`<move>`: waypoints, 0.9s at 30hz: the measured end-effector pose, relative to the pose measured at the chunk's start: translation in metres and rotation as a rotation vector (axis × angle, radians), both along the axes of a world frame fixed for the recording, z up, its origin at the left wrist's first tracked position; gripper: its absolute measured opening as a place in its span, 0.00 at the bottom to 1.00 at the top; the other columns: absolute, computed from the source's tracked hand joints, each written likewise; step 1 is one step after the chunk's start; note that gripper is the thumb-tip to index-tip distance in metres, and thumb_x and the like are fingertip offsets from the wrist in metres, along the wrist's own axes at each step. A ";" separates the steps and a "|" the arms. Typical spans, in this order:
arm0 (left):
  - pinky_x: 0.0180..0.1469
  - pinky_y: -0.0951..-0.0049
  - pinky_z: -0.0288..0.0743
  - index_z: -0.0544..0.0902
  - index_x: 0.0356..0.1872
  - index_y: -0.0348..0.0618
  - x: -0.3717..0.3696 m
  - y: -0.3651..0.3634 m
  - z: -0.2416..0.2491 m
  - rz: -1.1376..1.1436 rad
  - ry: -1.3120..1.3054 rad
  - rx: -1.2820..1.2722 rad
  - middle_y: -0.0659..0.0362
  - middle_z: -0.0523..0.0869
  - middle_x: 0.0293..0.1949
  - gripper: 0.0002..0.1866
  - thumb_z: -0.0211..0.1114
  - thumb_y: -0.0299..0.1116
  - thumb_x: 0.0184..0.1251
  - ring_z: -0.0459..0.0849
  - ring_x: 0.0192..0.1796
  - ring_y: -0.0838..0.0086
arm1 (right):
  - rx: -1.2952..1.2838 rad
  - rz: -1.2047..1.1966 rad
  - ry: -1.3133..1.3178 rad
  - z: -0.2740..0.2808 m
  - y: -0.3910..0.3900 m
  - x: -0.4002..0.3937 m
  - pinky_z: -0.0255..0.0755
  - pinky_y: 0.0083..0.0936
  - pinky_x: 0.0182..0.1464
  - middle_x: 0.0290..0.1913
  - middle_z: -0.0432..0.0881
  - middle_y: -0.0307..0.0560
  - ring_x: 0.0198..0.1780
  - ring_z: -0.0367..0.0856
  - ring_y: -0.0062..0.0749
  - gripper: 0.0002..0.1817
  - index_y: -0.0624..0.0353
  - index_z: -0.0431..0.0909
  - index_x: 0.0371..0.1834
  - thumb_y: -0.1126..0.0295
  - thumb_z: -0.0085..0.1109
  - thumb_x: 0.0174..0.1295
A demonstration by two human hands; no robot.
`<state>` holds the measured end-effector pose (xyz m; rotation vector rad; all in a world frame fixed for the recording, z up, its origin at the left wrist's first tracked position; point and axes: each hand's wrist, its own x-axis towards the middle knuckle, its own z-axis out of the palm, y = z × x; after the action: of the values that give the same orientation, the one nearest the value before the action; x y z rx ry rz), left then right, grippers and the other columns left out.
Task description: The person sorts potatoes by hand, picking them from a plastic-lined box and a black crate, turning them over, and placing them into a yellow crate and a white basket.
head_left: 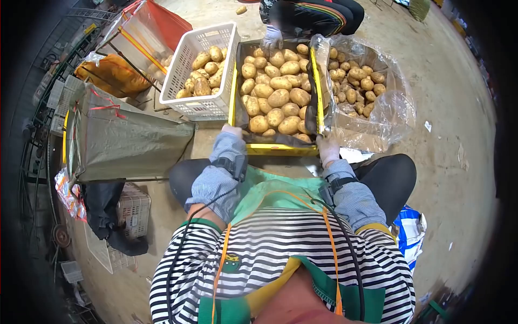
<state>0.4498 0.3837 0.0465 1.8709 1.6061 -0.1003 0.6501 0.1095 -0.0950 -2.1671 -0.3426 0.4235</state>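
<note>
A yellow-edged box (pixel 278 149) with a dark lining stands in front of me, filled with large potatoes (pixel 278 98). At its near left corner my left hand (pixel 232 130) is closed on the edge. My right hand (pixel 328 149) grips the near right corner, its fingers partly hidden. Both hands appear gloved in a pale colour. Across the box, another person's gloved hand (pixel 272 39) reaches to the far rim beside the potatoes.
To the left, a white plastic crate (pixel 199 110) holds more potatoes. On the right, a plastic-lined cardboard box (pixel 361 137) contains smaller ones. A grey-green fabric sack (pixel 132 141) on a frame is at my left. The other person's legs (pixel 318 16) are at the far side.
</note>
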 end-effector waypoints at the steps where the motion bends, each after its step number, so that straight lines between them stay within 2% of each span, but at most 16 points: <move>1: 0.57 0.59 0.76 0.79 0.53 0.27 0.014 -0.006 0.011 0.049 -0.044 -0.013 0.38 0.84 0.48 0.27 0.63 0.40 0.57 0.83 0.53 0.49 | -0.002 -0.005 0.007 0.011 0.004 -0.003 0.73 0.21 0.29 0.31 0.83 0.47 0.28 0.80 0.25 0.23 0.67 0.73 0.54 0.65 0.66 0.60; 2: 0.56 0.62 0.77 0.78 0.57 0.32 0.026 0.008 -0.034 0.006 -0.087 0.160 0.40 0.86 0.45 0.26 0.64 0.39 0.60 0.84 0.53 0.50 | 0.178 -0.067 0.011 0.044 0.012 -0.008 0.73 0.20 0.34 0.35 0.83 0.48 0.32 0.80 0.26 0.26 0.68 0.71 0.57 0.65 0.67 0.60; 3: 0.56 0.62 0.77 0.78 0.57 0.32 0.037 -0.002 -0.031 -0.002 -0.098 0.162 0.40 0.86 0.45 0.26 0.64 0.39 0.60 0.84 0.53 0.50 | 0.360 -0.128 0.005 0.077 0.017 -0.007 0.74 0.19 0.39 0.40 0.83 0.49 0.37 0.81 0.28 0.28 0.69 0.70 0.60 0.64 0.67 0.60; 4: 0.53 0.62 0.78 0.78 0.54 0.30 0.050 -0.024 -0.019 -0.092 -0.499 0.266 0.39 0.85 0.43 0.22 0.62 0.37 0.64 0.85 0.48 0.52 | 0.481 -0.137 0.279 0.100 0.015 -0.002 0.73 0.21 0.45 0.47 0.81 0.50 0.42 0.80 0.29 0.30 0.68 0.69 0.63 0.64 0.67 0.62; 5: 0.50 0.61 0.79 0.78 0.51 0.28 0.062 -0.046 0.000 -0.188 -0.904 0.373 0.38 0.85 0.42 0.19 0.60 0.35 0.68 0.86 0.43 0.54 | 0.678 -0.183 0.324 0.091 0.016 0.004 0.73 0.28 0.50 0.48 0.81 0.49 0.45 0.79 0.33 0.33 0.66 0.68 0.64 0.55 0.65 0.64; 6: 0.49 0.64 0.78 0.78 0.54 0.32 0.074 -0.065 0.030 -0.238 -0.633 0.050 0.38 0.85 0.41 0.17 0.60 0.32 0.69 0.86 0.44 0.56 | 0.860 -0.321 0.575 0.099 0.017 0.007 0.73 0.27 0.46 0.47 0.81 0.47 0.44 0.79 0.32 0.33 0.63 0.68 0.63 0.50 0.62 0.65; 7: 0.54 0.62 0.77 0.77 0.58 0.37 0.085 -0.094 0.040 -0.399 -0.897 0.018 0.37 0.83 0.48 0.19 0.61 0.30 0.67 0.84 0.51 0.53 | 1.038 -0.451 0.831 0.109 0.017 0.010 0.73 0.27 0.42 0.46 0.80 0.44 0.42 0.79 0.30 0.33 0.61 0.69 0.63 0.46 0.58 0.66; 8: 0.54 0.62 0.77 0.77 0.59 0.37 0.094 -0.120 0.054 -0.558 -0.980 -0.069 0.37 0.82 0.49 0.19 0.60 0.30 0.68 0.83 0.51 0.53 | 1.222 -0.354 1.031 0.090 0.015 0.024 0.75 0.37 0.48 0.55 0.77 0.49 0.49 0.79 0.38 0.36 0.60 0.69 0.62 0.39 0.55 0.65; 10: 0.54 0.62 0.77 0.76 0.59 0.37 0.108 -0.159 0.077 -0.785 -0.995 -0.144 0.37 0.82 0.49 0.20 0.60 0.31 0.68 0.83 0.52 0.54 | 1.351 -0.166 1.020 0.107 0.013 0.029 0.73 0.41 0.52 0.54 0.77 0.46 0.47 0.79 0.38 0.32 0.59 0.70 0.60 0.41 0.52 0.68; 14: 0.55 0.63 0.76 0.75 0.60 0.38 0.169 -0.188 0.088 -0.915 -0.909 -0.097 0.38 0.82 0.51 0.21 0.60 0.33 0.69 0.83 0.53 0.54 | 1.384 -0.413 0.285 0.174 0.016 0.056 0.70 0.42 0.63 0.62 0.73 0.53 0.63 0.73 0.42 0.40 0.58 0.60 0.72 0.37 0.44 0.68; 15: 0.55 0.63 0.76 0.75 0.61 0.38 0.190 -0.190 0.089 -0.920 -0.875 -0.065 0.38 0.82 0.51 0.21 0.59 0.34 0.69 0.82 0.53 0.55 | 1.398 -0.398 0.264 0.188 0.011 0.063 0.70 0.42 0.63 0.62 0.73 0.53 0.63 0.73 0.42 0.40 0.58 0.60 0.72 0.37 0.44 0.68; 20: 0.56 0.64 0.75 0.74 0.62 0.40 0.289 -0.194 0.080 -0.931 -0.634 0.079 0.39 0.81 0.53 0.22 0.59 0.36 0.70 0.82 0.55 0.55 | -1.107 0.066 -1.406 0.236 -0.034 0.077 0.58 0.48 0.71 0.67 0.70 0.53 0.72 0.62 0.46 0.38 0.55 0.57 0.75 0.41 0.39 0.71; 21: 0.57 0.64 0.75 0.74 0.62 0.40 0.303 -0.200 0.081 -0.959 -0.591 0.105 0.39 0.81 0.53 0.22 0.59 0.37 0.70 0.82 0.56 0.55 | -1.094 0.053 -1.424 0.255 -0.032 0.086 0.58 0.48 0.71 0.67 0.70 0.53 0.72 0.62 0.46 0.38 0.55 0.57 0.75 0.41 0.39 0.71; 23: 0.57 0.64 0.75 0.74 0.63 0.40 0.324 -0.223 0.082 -1.043 -0.532 0.144 0.40 0.81 0.53 0.23 0.58 0.38 0.71 0.81 0.56 0.56 | -1.310 0.511 -0.908 0.280 -0.027 0.090 0.54 0.54 0.70 0.62 0.73 0.56 0.69 0.65 0.51 0.34 0.55 0.61 0.73 0.45 0.42 0.70; 25: 0.57 0.64 0.75 0.73 0.64 0.41 0.341 -0.243 0.083 -1.126 -0.482 0.179 0.40 0.81 0.54 0.23 0.58 0.39 0.71 0.81 0.57 0.56 | 0.536 0.161 -0.301 0.158 -0.034 0.187 0.73 0.35 0.59 0.70 0.64 0.53 0.61 0.72 0.40 0.43 0.59 0.50 0.77 0.35 0.32 0.72; 27: 0.58 0.64 0.74 0.73 0.64 0.41 0.351 -0.257 0.081 -1.178 -0.446 0.211 0.40 0.80 0.55 0.24 0.58 0.40 0.71 0.81 0.58 0.56 | 0.546 0.137 -0.314 0.122 -0.029 0.229 0.73 0.34 0.59 0.70 0.63 0.53 0.61 0.71 0.40 0.42 0.59 0.50 0.77 0.36 0.35 0.71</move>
<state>0.8007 0.1269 0.1272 2.5265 0.0926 -0.0084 0.8790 0.0802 0.0271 -1.6728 -0.6972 0.0454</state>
